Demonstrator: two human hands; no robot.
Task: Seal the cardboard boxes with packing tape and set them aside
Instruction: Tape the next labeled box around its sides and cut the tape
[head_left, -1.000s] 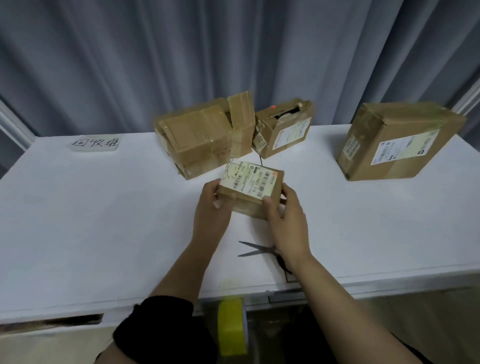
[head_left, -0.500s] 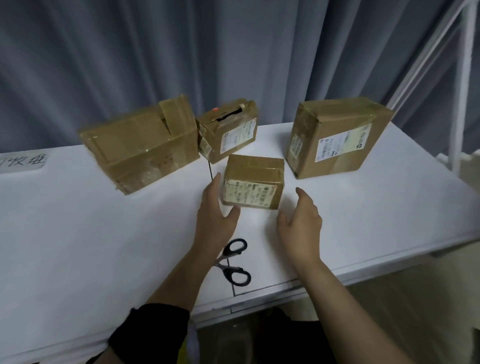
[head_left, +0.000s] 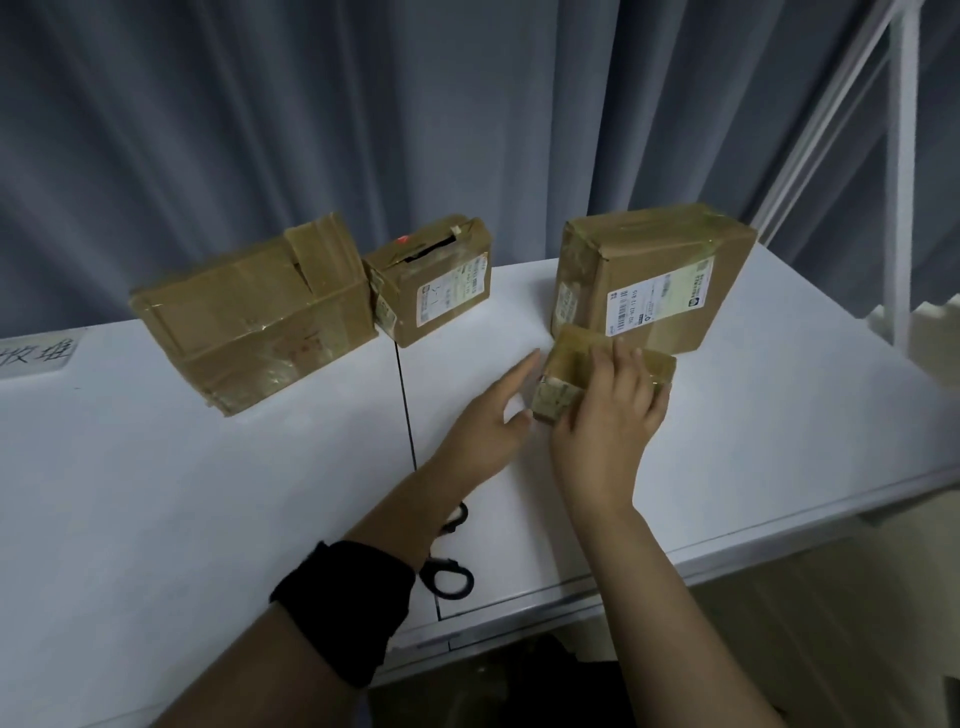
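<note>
Handwritten paper sign (head_left: 35, 357) ending 收堆, shipping label (head_left: 657, 301) on large box (head_left: 649, 234) unreadable

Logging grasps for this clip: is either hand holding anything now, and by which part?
The right hand holds the small box by its near top edge, fingers over the top. The left hand holds nothing.
</note>
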